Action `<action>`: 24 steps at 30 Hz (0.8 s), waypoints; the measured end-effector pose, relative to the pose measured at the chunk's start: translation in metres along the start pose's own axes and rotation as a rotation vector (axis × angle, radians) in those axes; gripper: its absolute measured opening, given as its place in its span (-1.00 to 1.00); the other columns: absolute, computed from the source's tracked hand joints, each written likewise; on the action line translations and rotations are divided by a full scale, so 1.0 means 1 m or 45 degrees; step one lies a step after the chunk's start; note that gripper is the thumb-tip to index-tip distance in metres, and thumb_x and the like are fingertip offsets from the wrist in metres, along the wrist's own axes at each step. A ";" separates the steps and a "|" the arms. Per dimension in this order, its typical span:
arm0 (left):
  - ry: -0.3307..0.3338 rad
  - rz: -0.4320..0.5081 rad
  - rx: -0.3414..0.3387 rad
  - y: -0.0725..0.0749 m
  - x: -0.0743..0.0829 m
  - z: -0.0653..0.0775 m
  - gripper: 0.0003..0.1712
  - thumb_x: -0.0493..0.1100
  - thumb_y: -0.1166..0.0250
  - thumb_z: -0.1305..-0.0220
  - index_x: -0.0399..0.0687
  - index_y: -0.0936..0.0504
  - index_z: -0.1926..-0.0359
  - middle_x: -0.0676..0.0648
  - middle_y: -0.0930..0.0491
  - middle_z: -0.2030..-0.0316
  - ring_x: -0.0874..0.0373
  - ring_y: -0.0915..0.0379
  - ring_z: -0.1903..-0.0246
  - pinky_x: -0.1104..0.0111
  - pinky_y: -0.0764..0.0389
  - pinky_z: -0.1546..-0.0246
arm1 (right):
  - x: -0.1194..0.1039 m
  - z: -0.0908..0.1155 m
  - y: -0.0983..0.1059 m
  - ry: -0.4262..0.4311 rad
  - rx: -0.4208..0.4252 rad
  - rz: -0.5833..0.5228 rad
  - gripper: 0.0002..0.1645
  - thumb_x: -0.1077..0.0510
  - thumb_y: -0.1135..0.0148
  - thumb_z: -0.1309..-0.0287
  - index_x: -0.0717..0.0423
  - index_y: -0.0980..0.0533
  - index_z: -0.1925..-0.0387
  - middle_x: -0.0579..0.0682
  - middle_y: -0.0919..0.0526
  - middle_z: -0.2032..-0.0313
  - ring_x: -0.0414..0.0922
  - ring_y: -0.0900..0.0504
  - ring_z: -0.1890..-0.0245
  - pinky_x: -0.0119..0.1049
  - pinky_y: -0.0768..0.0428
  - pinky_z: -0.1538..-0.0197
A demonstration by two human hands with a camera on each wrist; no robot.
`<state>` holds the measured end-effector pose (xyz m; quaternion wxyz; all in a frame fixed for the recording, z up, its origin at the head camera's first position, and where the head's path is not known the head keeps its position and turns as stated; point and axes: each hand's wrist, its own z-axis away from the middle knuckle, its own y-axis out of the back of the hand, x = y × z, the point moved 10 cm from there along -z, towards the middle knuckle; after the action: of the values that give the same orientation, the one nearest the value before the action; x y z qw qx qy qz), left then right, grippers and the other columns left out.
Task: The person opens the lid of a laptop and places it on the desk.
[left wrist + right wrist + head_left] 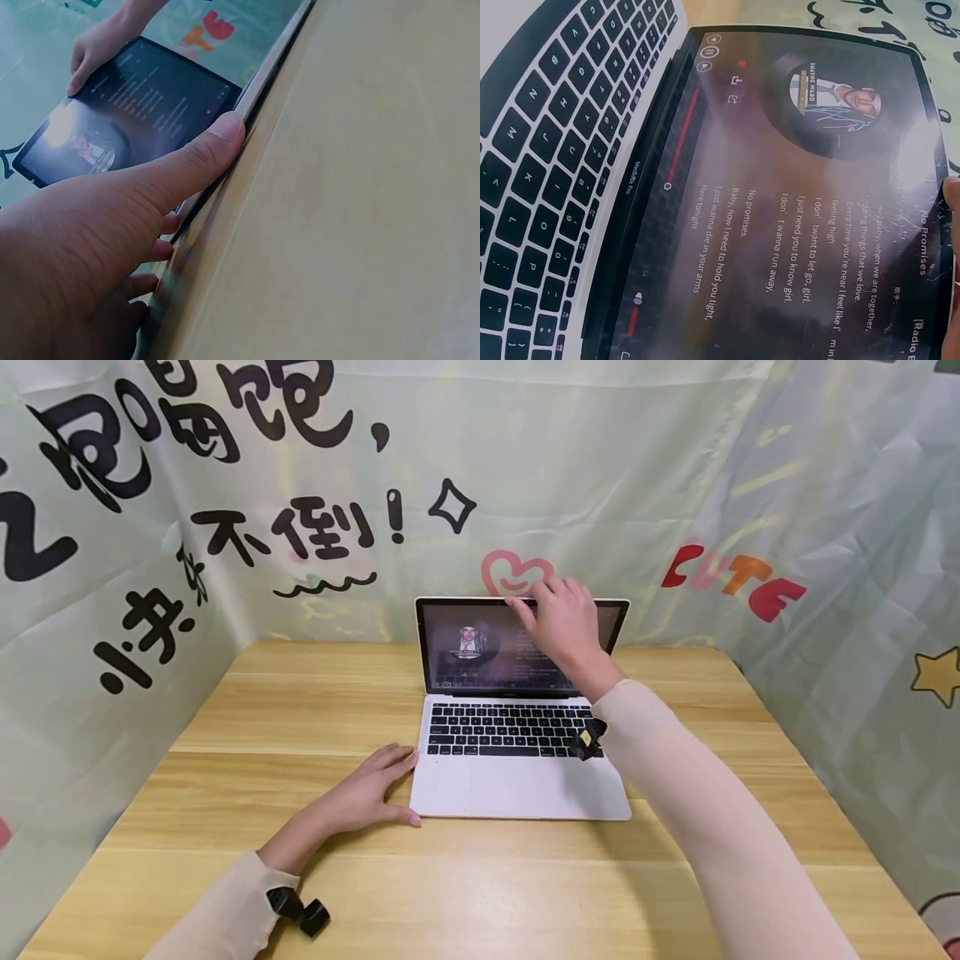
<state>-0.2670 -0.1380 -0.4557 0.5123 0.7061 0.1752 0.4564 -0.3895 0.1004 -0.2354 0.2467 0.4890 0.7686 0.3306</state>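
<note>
An open silver laptop [517, 789] rests on the table, its lit screen [495, 647] tilted up. Song lyrics and a round album picture show on that screen in the right wrist view. My right hand [566, 622] grips the screen's top edge, thumb on the front and fingers over the back. Along the laptop base's left side lies my left hand [360, 793], its fingers fairly straight. Its thumb [202, 154] touches the front left corner in the left wrist view, while the other fingers are partly hidden behind the hand.
The wooden table [300, 710] stretches out on both sides of the laptop. Behind and beside it hangs a pale green printed cloth [600, 468] with dark lettering and a pink heart. Small black wrist cameras sit on both sleeves.
</note>
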 end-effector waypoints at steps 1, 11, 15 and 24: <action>0.001 0.000 0.001 0.000 0.000 0.000 0.27 0.50 -0.34 0.09 -0.21 -0.19 -0.46 -0.19 -0.12 -0.45 -0.22 0.13 -0.45 -0.08 0.00 -0.39 | 0.001 -0.002 -0.001 -0.007 -0.008 -0.002 -0.43 -0.30 -0.07 -0.33 0.12 -0.60 0.30 0.03 -0.55 0.36 0.10 -0.48 0.22 -0.02 -0.46 -0.01; 0.010 -0.007 0.007 0.002 -0.003 -0.001 0.29 0.52 -0.33 0.11 -0.20 -0.19 -0.46 -0.18 -0.12 -0.45 -0.21 0.14 -0.45 -0.07 0.01 -0.39 | 0.015 -0.023 -0.025 -0.175 -0.164 -0.017 -0.33 -0.35 0.05 -0.36 0.11 -0.62 0.03 0.06 -0.60 -0.01 0.11 -0.48 0.00 -0.01 -0.37 -0.21; 0.011 0.000 0.001 0.003 -0.003 -0.001 0.29 0.51 -0.33 0.10 -0.20 -0.19 -0.46 -0.18 -0.11 -0.46 -0.21 0.14 -0.45 -0.07 0.02 -0.40 | 0.020 -0.030 -0.032 -0.203 -0.169 -0.011 -0.33 -0.36 0.02 -0.34 0.12 -0.62 0.07 0.05 -0.59 -0.05 0.10 -0.48 0.00 -0.01 -0.38 -0.20; 0.006 0.013 0.004 0.001 -0.001 0.000 0.27 0.49 -0.36 0.10 -0.21 -0.20 -0.45 -0.17 -0.12 -0.46 -0.20 0.14 -0.45 -0.06 0.02 -0.40 | 0.028 -0.039 -0.046 -0.223 -0.187 -0.023 -0.37 -0.32 -0.03 -0.34 0.11 -0.62 0.03 0.05 -0.59 -0.10 0.10 -0.48 -0.08 -0.01 -0.35 -0.24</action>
<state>-0.2679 -0.1392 -0.4556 0.5083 0.7067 0.1736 0.4606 -0.4552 0.1014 -0.2461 0.3511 0.4896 0.7222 0.3398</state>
